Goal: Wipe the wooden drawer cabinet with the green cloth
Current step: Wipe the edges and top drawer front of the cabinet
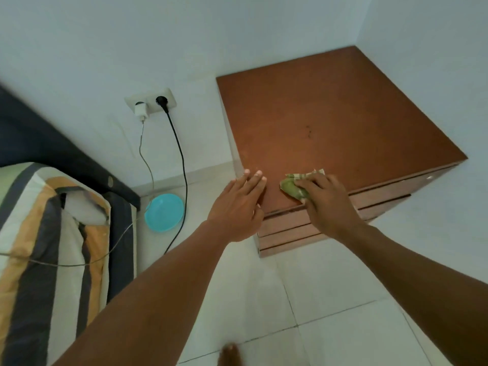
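- The wooden drawer cabinet [343, 122] has a reddish-brown top that looks smooth and matt, with small dark marks near its middle. Its drawer fronts are paler, with a faint sheen.
- The green cloth [290, 187] is soft woven fabric, crumpled, with a pale checked edge.
- The floor tiles [330, 299] are pale, smooth and slightly glossy.
- The turquoise bowl [165, 212] looks like smooth plastic.
- The striped bedding [39, 233] is matt cloth.
- The wall [132, 35] looks matt white.
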A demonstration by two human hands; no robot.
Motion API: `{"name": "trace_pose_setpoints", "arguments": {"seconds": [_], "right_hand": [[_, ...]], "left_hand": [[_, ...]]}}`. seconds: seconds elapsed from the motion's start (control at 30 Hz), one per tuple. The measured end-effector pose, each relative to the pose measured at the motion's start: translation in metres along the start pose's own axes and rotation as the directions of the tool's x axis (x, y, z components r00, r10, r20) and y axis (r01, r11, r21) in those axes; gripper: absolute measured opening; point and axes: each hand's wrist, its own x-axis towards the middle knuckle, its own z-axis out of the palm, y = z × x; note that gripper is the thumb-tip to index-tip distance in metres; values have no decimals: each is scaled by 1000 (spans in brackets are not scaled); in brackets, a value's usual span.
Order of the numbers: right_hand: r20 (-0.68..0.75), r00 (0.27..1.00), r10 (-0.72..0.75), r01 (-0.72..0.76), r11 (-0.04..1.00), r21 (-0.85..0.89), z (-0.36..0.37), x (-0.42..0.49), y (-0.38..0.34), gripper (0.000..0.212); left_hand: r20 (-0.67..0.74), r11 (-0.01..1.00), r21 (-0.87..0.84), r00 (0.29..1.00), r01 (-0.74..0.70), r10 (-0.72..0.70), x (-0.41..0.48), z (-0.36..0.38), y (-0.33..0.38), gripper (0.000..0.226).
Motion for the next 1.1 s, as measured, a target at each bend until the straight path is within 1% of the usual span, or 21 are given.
{"name": "trace_pose_setpoints", "arguments": {"seconds": [0.03, 0.1, 0.23, 0.33, 0.43, 0.5, 0.6, 0.67, 0.73, 0.8, 0.9, 0.97, 1.03, 1.07, 1.1], "right_hand": [[-18, 1000, -16, 15, 1000, -21, 7, -5, 2, 39], [-89, 996, -26, 22, 999, -44, 14, -6, 8, 40], [-214, 976, -49, 41, 998, -44, 28, 7, 18, 44], [-309, 950, -33, 14, 998, -65, 50, 2, 13, 43], [-391, 920, -36, -7, 994, -109, 65, -3, 14, 44], [-441, 896, -58, 9, 993, -114, 72, -3, 15, 45], [-538, 835, -115, 85, 993, -80, 86, -5, 18, 46], [-589, 790, -169, 143, 986, -91, 93, -5, 23, 45], [-624, 757, -193, 173, 980, -93, 95, -6, 26, 42], [-683, 703, -196, 191, 978, -84, 103, -9, 25, 37], [-749, 629, -210, 217, 972, -91, 108, -21, 17, 34], [-797, 579, -172, 231, 972, -42, 101, -29, 11, 35], [-869, 487, -87, 230, 973, 32, 96, -32, 4, 34], [-877, 476, -63, 243, 968, 62, 98, -30, 0, 34], [-856, 512, -73, 256, 964, 71, 104, -28, -4, 36]], "left_hand": [[-23, 1000, 9, 999, -29, 29, 0, 5, 2, 70], [-119, 998, -24, 991, -59, 55, 1, 18, 2, 66], [-320, 990, -93, 944, -110, 75, 5, 44, -4, 58], [-393, 987, -78, 914, -139, 98, 7, 55, -8, 57], [-423, 985, -19, 894, -171, 147, 10, 61, -15, 56], [-426, 980, 48, 884, -192, 193, 13, 61, -20, 58], [-417, 969, 123, 875, -216, 248, 17, 59, -25, 63], [-428, 962, 149, 862, -228, 270, 19, 58, -27, 67], [-445, 962, 145, 853, -232, 273, 22, 59, -28, 70], [-466, 965, 117, 845, -237, 264, 24, 64, -29, 70], [-488, 972, 53, 844, -229, 225, 24, 69, -28, 64], [-464, 973, 47, 858, -226, 222, 23, 66, -28, 63], [-455, 974, 39, 864, -223, 216, 23, 64, -28, 63], [-466, 975, 19, 861, -222, 205, 23, 65, -27, 63], [-485, 974, -3, 852, -226, 196, 25, 65, -27, 63]]}}
